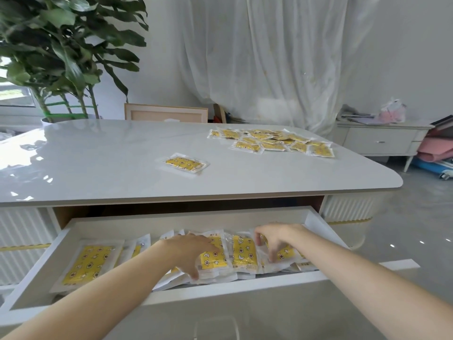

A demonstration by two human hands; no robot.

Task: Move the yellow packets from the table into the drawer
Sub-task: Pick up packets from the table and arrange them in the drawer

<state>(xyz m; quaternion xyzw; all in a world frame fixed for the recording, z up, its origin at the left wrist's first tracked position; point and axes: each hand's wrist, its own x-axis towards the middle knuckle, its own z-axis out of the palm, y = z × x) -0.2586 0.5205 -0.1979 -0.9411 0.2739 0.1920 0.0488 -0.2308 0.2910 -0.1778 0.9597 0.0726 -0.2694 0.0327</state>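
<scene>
The white drawer (220, 288) under the table stands pulled out, holding several yellow packets (242, 252) in clear wrappers. One packet (88, 263) lies flat at the drawer's left end. Both my hands are inside the drawer. My left hand (188, 253) rests on the stacked packets with fingers spread. My right hand (274, 239) has its fingertips pinching a packet at the stack's right side. On the table (98, 163), a single packet (183, 163) lies near the middle, and a pile of several packets (272, 141) sits at the far right.
A large leafy plant (61, 50) stands behind the table's left end. A wooden frame (165, 113) leans behind the table. White curtains hang at the back. A low white cabinet (380, 139) with clutter stands at the right, over a glossy grey floor.
</scene>
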